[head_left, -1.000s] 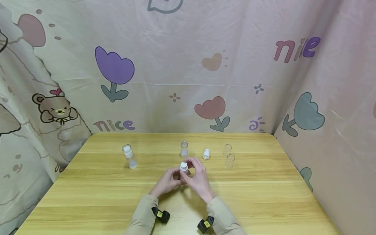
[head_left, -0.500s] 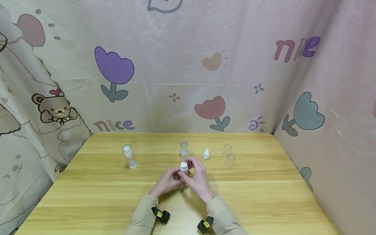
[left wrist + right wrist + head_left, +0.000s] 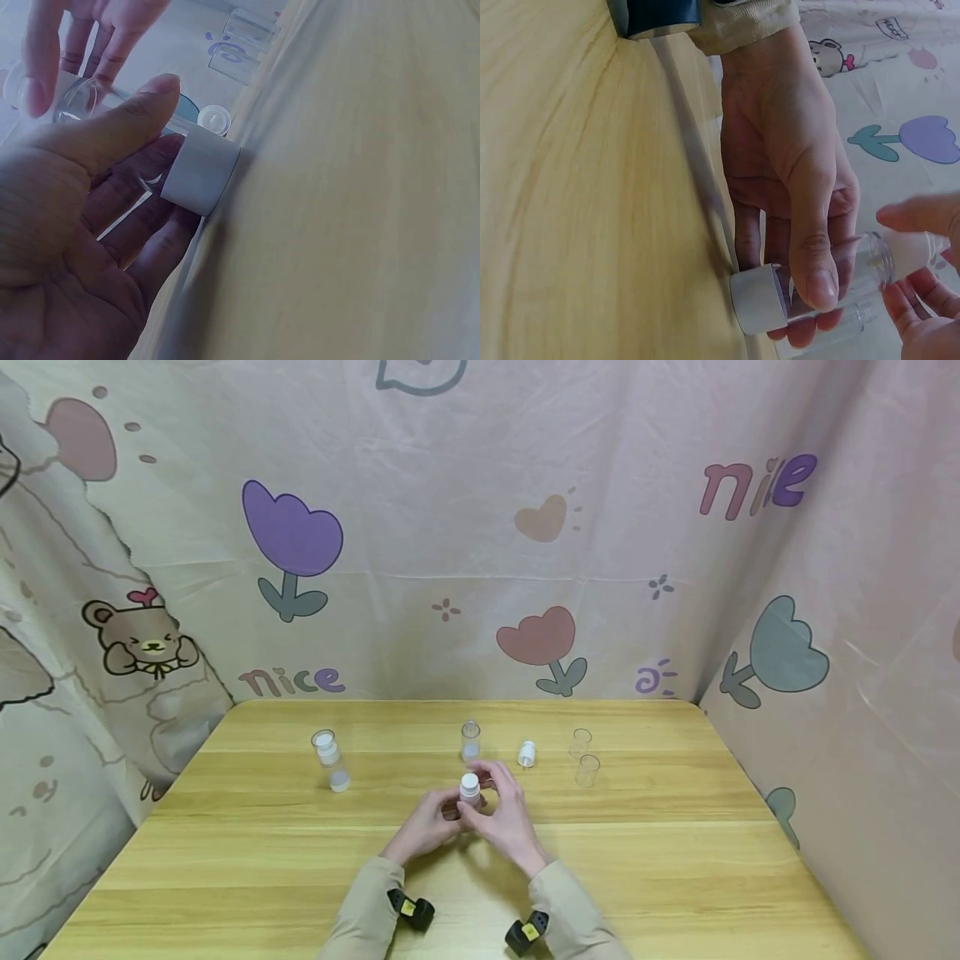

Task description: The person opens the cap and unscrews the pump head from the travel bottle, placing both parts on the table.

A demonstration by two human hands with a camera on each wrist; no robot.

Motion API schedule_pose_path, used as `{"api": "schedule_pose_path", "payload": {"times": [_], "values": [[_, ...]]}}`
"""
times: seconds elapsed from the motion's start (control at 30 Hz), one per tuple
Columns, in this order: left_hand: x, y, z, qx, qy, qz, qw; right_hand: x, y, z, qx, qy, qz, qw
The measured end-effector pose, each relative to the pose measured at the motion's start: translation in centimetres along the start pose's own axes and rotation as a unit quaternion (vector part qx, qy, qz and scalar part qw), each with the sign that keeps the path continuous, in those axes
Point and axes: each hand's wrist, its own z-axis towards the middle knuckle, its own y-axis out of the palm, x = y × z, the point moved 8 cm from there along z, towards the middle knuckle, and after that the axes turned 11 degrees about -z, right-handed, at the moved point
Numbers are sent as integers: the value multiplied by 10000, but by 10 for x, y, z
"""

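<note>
A small clear bottle [image 3: 866,270] with a white base [image 3: 201,171] stands upright at the middle of the table. My left hand [image 3: 429,820] grips its clear body, thumb on one side and fingers on the other. At the bottle's neck is a white pump top [image 3: 469,782], with the thumb and fingers of my right hand [image 3: 506,810] around it. Just behind the hands stands another clear bottle [image 3: 470,745] with no white top on it. To its right sits a loose white pump top [image 3: 527,753].
Two clear caps [image 3: 587,772] stand on the right part of the wooden table [image 3: 675,860]. On the left is a bottle [image 3: 331,762] with a white top and clear cap. A patterned cloth [image 3: 405,527] hangs behind the table and along its sides.
My right thumb and fingers have shifted slightly around the white pump top. The left hand, the bottle and the other things on the table stay in place.
</note>
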Motion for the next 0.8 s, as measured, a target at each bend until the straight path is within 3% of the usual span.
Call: {"api": "schedule_pose_path", "payload": {"times": [0.2, 0.47, 0.8], "values": [[1, 1, 0, -32, 3, -29, 10000, 1, -2, 0, 113, 14, 161, 9998], [2, 1, 0, -44, 42, -29, 10000, 2, 0, 1, -131, 19, 152, 9998], [-2, 0, 0, -24, -22, 21, 10000, 2, 0, 1, -6, -10, 297, 9996]]}}
